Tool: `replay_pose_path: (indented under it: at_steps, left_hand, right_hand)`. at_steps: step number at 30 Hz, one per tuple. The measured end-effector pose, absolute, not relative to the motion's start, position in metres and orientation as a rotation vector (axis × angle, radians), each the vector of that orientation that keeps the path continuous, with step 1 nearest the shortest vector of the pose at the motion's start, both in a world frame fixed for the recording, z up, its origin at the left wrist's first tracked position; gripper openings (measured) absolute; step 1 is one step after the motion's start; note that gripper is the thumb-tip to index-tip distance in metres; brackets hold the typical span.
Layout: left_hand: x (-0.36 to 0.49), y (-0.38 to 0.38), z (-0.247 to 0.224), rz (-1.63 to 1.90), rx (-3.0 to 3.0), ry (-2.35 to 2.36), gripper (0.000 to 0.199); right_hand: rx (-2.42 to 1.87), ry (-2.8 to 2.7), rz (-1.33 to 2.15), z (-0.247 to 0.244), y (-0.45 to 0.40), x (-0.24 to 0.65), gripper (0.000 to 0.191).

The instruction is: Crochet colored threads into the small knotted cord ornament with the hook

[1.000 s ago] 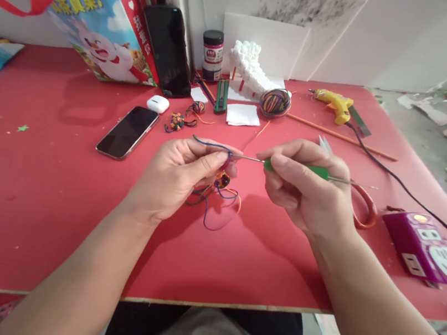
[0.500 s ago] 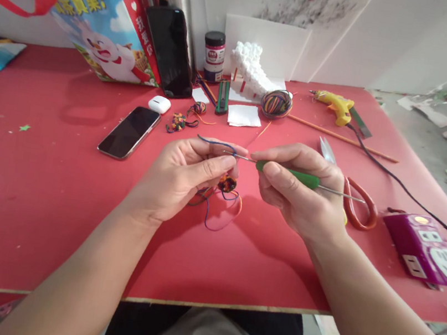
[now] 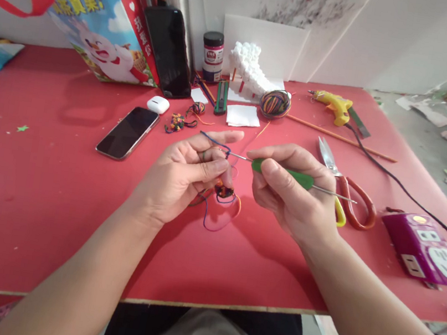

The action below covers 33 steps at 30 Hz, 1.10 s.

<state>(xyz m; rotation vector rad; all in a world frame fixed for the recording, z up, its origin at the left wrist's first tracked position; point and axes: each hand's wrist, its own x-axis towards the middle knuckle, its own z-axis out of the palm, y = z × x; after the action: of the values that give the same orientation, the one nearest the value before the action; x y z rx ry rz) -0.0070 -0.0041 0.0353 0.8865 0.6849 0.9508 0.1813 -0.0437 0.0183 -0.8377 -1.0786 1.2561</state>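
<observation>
My right hand (image 3: 296, 187) grips the green handle of a crochet hook (image 3: 283, 173), whose thin metal tip points left toward my other hand. Between the thumb and fingers of my left hand (image 3: 189, 171) is multicoloured yarn, its index finger stretched out to the right. A blue strand (image 3: 214, 140) lies over that finger and meets the hook's tip. Just below the fingertips hangs a small dark and orange crocheted piece (image 3: 224, 190), with loose blue and orange strands looping beneath it.
Scissors (image 3: 353, 201), a purple box (image 3: 429, 251) and a yellow glue gun (image 3: 336, 103) lie at the right. Behind my hands are a yarn ball (image 3: 275, 103), white paper (image 3: 243, 115) and a cutter (image 3: 221, 98). A phone (image 3: 128, 132) rests left.
My left index finger has lifted and straightened away from the thumb. The crocheted piece hangs slightly lower, and my right hand with the hook has shifted slightly left.
</observation>
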Motion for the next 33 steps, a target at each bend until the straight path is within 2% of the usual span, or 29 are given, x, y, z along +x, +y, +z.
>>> replay_pose_path:
  at_steps: [5, 10, 13, 18, 24, 33]
  left_hand:
    - [-0.007, -0.004, 0.037, 0.939, 0.874, 0.658, 0.033]
    - [-0.007, -0.005, 0.035, 0.976, 0.846, 0.665, 0.031]
    - [-0.009, -0.006, 0.033, 0.984, 0.851, 0.677, 0.03]
    - [-0.01, -0.006, 0.032, 0.983, 0.898, 0.707, 0.016]
    - [-0.012, -0.005, 0.032, 1.019, 0.94, 0.721, 0.012]
    - [-0.009, -0.005, 0.032, 0.985, 0.927, 0.704, 0.012]
  right_hand:
    - [-0.799, -1.06, 1.26, 0.016, -0.044, 0.179, 0.012]
    - [-0.804, -1.092, 1.25, 0.015, -0.042, 0.182, 0.018]
    - [-0.771, -1.102, 1.281, 0.013, -0.04, 0.185, 0.015]
    - [-0.697, -1.16, 1.31, 0.009, -0.038, 0.187, 0.009]
    - [-0.734, -1.068, 1.337, 0.014, -0.037, 0.187, 0.012]
    - [-0.716, -0.846, 1.558, 0.019, -0.032, 0.185, 0.019]
